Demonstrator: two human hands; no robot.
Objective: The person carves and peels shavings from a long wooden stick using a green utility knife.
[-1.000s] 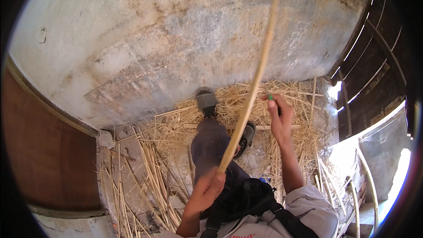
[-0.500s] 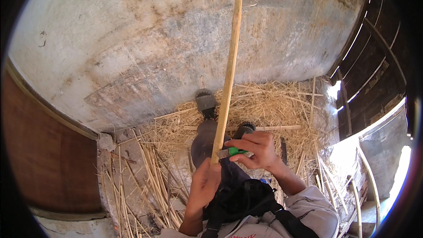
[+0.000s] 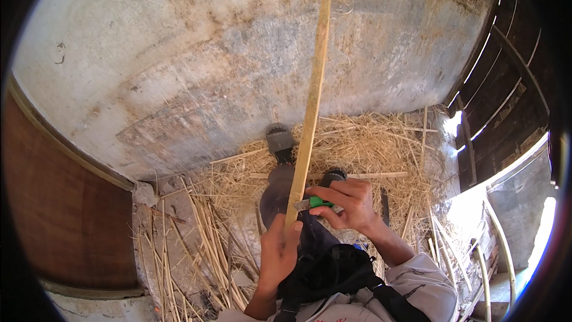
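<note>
A long, pale yellow bamboo strip (image 3: 314, 101) runs from my lap up past the top edge of the view. My left hand (image 3: 279, 250) is closed around its lower end. In my right hand (image 3: 350, 204) is a knife (image 3: 320, 202) with a green handle, pinched between thumb and fingers. Its short grey blade touches the right edge of the strip, a little above my left hand. The far end of the strip lies outside the view.
Straw-like shavings (image 3: 375, 143) cover the floor around my shoes (image 3: 279, 138). Thin split strips (image 3: 205, 238) lie at the left. A stained wall (image 3: 226, 65) stands ahead, a brown panel (image 3: 65, 203) at the left, and dark slats (image 3: 500, 83) at the right.
The bamboo strip and my left hand have shifted very slightly. The knife stays at the strip's edge, its blade a little more visible now.
</note>
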